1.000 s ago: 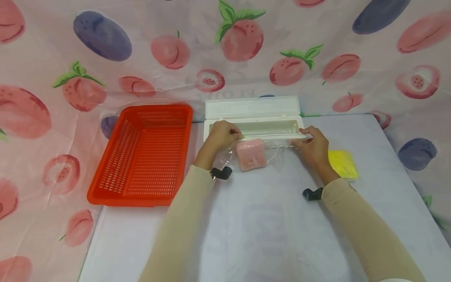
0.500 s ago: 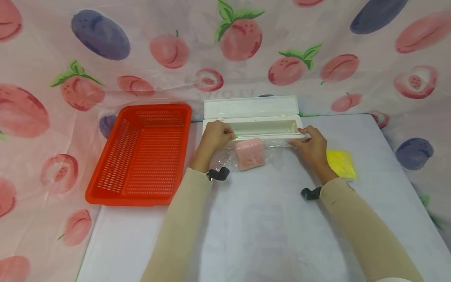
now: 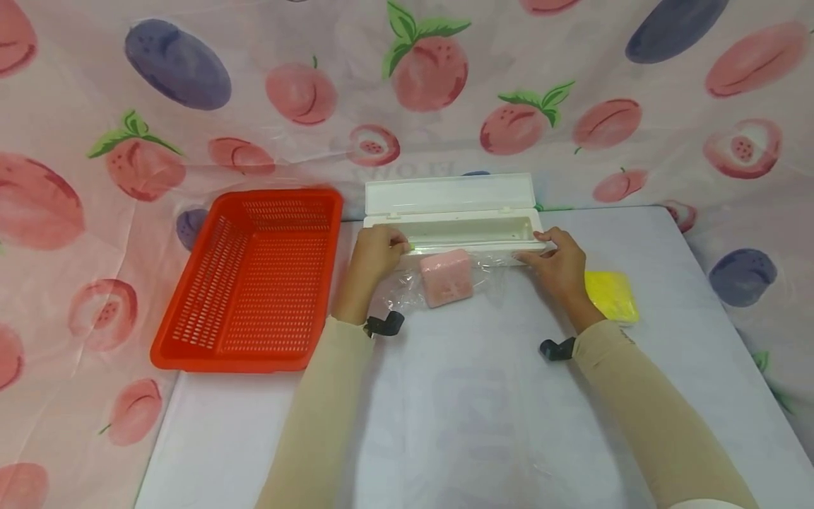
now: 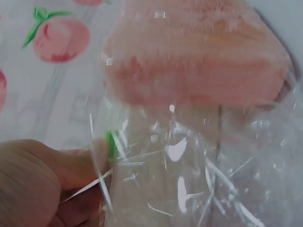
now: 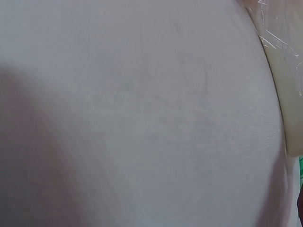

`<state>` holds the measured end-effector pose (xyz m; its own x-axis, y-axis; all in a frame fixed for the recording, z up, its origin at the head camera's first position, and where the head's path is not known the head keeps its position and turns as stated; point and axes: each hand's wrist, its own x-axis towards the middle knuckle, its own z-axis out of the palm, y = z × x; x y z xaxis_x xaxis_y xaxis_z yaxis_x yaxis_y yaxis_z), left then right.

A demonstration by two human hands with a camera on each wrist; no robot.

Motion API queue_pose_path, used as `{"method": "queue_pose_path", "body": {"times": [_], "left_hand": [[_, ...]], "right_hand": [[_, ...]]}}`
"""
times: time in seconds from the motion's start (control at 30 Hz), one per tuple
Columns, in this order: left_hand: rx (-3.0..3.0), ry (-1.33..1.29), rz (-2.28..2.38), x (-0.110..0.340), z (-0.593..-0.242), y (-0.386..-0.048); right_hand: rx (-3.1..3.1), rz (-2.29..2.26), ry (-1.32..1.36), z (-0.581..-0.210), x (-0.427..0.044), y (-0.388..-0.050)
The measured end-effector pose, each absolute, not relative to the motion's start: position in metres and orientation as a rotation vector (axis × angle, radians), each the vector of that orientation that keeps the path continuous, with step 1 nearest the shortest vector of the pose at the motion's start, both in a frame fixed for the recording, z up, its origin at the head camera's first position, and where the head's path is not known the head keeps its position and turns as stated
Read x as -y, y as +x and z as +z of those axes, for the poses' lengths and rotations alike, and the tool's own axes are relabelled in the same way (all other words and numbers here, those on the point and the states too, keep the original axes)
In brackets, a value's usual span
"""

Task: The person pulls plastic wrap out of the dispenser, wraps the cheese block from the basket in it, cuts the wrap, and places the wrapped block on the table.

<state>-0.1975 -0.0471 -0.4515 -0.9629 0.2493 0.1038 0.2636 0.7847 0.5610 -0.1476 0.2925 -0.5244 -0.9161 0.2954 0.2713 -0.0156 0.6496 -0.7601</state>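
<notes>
A long white cling film dispenser (image 3: 449,194) lies with its lid raised. Along its front edge runs a cutter strip, and my left hand (image 3: 367,260) pinches the small green slider (image 3: 411,247) near its left end. The right hand (image 3: 561,267) grips the dispenser's right front corner between thumb and fingers. Clear film (image 3: 402,288) spreads from the front edge over the table, around a pink block (image 3: 446,278). In the left wrist view the wrinkled film (image 4: 180,165) fills the middle, below the pink block (image 4: 199,66). The right wrist view hardly shows its hand.
A red perforated basket (image 3: 244,364) stands left of the dispenser, close to the left forearm. Beyond the right wrist lies a yellow block (image 3: 612,295). A fruit-print sheet (image 3: 305,162) hangs behind the white table (image 3: 470,424).
My left hand has slid the green slider leftward along the dispenser's front edge. The right hand keeps its grip on the right corner, and the pink block stays put.
</notes>
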Motion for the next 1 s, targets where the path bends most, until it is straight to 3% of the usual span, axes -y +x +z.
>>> {"method": "queue_pose_path", "body": {"times": [0.53, 0.8, 1.0], "left_hand": [[2.938, -0.204, -0.835, 0.077, -0.448, -0.192], [2.902, -0.184, -1.049, 0.088, -0.449, -0.196], [2.798, -0.005, -1.192, 0.086, -0.45, -0.198]], "right_hand": [[2.512, 1.177, -0.245, -0.526, -0.293, -0.148], [2.498, 1.191, -0.278, -0.528, -0.294, -0.147], [2.468, 1.221, -0.256, -0.529, -0.29, -0.147]]}}
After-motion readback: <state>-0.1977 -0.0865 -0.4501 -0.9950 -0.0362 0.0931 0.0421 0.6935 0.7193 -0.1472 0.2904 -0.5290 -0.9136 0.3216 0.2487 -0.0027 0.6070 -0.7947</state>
